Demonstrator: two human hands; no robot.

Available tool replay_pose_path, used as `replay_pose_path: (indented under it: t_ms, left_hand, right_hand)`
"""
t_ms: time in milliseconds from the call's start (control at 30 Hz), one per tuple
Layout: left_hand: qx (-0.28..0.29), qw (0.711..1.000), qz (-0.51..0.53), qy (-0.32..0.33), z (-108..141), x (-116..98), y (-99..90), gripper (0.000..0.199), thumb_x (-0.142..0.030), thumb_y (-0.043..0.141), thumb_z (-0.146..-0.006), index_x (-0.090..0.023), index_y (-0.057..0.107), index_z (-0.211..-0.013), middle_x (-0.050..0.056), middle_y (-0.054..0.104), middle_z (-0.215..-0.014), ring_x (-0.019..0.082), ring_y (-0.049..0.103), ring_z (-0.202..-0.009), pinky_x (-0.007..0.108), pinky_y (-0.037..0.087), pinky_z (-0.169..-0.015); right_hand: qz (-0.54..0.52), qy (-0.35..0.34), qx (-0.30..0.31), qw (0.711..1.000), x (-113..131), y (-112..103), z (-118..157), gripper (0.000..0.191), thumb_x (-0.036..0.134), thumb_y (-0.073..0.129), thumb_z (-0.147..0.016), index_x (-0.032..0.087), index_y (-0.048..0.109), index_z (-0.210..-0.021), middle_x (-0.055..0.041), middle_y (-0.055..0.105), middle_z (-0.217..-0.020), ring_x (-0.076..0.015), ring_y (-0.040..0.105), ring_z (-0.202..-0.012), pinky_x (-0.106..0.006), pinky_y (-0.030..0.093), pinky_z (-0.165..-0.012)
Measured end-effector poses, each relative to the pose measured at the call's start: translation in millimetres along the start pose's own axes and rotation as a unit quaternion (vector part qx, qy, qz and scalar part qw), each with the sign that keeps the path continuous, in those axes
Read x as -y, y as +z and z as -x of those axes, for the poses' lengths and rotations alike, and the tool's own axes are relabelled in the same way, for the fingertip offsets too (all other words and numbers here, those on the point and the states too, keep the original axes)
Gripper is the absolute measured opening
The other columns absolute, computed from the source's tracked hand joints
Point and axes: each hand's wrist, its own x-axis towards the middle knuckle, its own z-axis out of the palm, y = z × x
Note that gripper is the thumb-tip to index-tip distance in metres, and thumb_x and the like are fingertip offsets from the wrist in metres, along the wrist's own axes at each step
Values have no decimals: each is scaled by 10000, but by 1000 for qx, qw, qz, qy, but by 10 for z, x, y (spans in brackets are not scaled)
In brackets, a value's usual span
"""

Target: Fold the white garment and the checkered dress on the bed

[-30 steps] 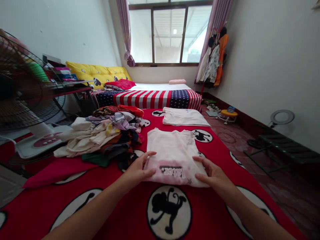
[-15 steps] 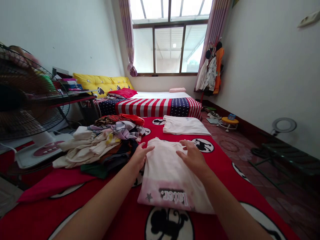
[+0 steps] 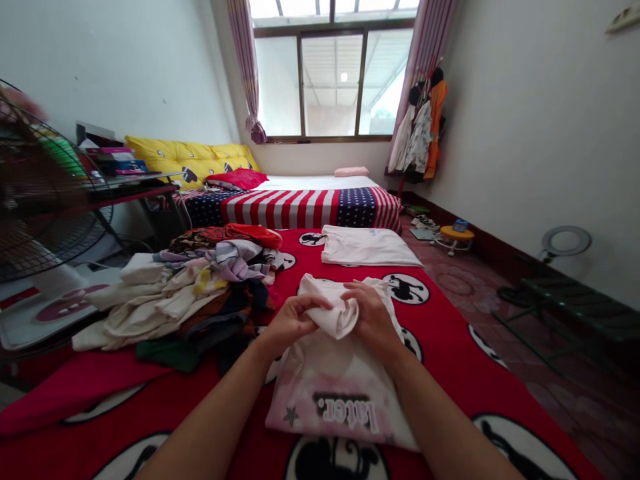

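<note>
A white and pink T-shirt [image 3: 330, 373] lies before me on the red bedspread [image 3: 225, 440], its "later." lettering upside down and nearest me. My left hand [image 3: 293, 323] pinches the raised far edge of the shirt, with fingers over the cloth and thumb below. On the other side, my right hand [image 3: 370, 317] grips the same lifted part, its fingers curled on the fabric and partly hidden. Between both hands the cloth bunches into a loose fold. Just beyond lies a folded white garment [image 3: 367, 245], untouched.
A heap of mixed clothes [image 3: 200, 287] sits to the left, beside a standing fan [image 3: 40, 200]. Farther back is a bed with a striped and starred cover [image 3: 285, 208]. At right stand a green folding stool [image 3: 565, 307] and a small yellow stool [image 3: 455, 233].
My hands have taken hold of the T-shirt's far end and lifted it up toward me into a fold. Before, they rested open at its two sides. The view has shifted slightly.
</note>
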Motion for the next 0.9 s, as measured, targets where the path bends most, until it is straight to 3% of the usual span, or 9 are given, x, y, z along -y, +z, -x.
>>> replay_pose_path:
  t_ms: [100, 167, 333, 533, 667, 767, 900]
  left_hand:
    - [-35, 998, -46, 28, -31, 26, -75, 428, -174, 753, -645, -156, 663, -1063, 73, 690, -999, 198, 629, -878, 247, 465, -770]
    - [-78, 992, -83, 46, -51, 57, -109, 424, -169, 759, -624, -156, 665, -1038, 66, 690, -974, 203, 625, -883, 257, 468, -787]
    - [-129, 985, -101, 61, -64, 93, -125, 197, -177, 765, -602, -147, 657, -764, 14, 649, -741, 153, 584, -703, 229, 447, -659]
    - [-99, 990, -71, 75, -53, -7, -78, 229, -182, 790, -580, -137, 614, -719, 0, 632, -729, 118, 560, -657, 202, 423, -611]
    - [-82, 992, -53, 81, -52, 3, -78, 295, -121, 780, -573, -147, 615, -816, 0, 647, -789, 117, 581, -693, 200, 438, -639]
    - [-68, 993, -50, 83, -51, 19, -86, 373, -113, 765, -598, -159, 622, -940, 4, 649, -813, 128, 597, -718, 215, 454, -664]
    - [-52, 988, -96, 109, -43, -36, -62, 413, -102, 744, -630, -163, 634, -1024, 32, 660, -882, 157, 608, -826, 253, 461, -770]
  right_hand:
    - [9, -15, -31, 999, -16, -61, -15, 176, 70, 554, -687, 219, 597, -771, -52, 664, -965, -218, 601, -942, -388, 445, -886]
    - [23, -45, -25, 998, -5, -106, -11, 188, 46, 522, -676, 222, 565, -723, -32, 667, -902, -204, 604, -899, -381, 430, -895]
    - [57, -81, 71, 993, 99, -161, 10, 208, 42, 510, -693, 231, 598, -699, 42, 673, -720, -147, 613, -706, -403, 316, -1026]
    - [102, -55, -17, 993, 264, -84, -15, 106, 249, 564, -857, 207, 661, -845, -41, 698, -893, -197, 605, -879, -331, 391, -826]
    - [156, -23, 31, 987, 318, -65, -11, 132, 258, 594, -852, 211, 676, -761, -15, 702, -784, -183, 604, -776, -350, 343, -811]
    - [159, -11, 66, 985, 337, -61, 1, 108, 280, 601, -853, 238, 699, -840, 0, 695, -763, -171, 596, -745, -342, 333, -779]
    - [126, -9, 69, 990, 350, -43, -12, 13, 235, 684, -762, 225, 685, -769, -4, 664, -784, -174, 581, -779, -316, 353, -759]
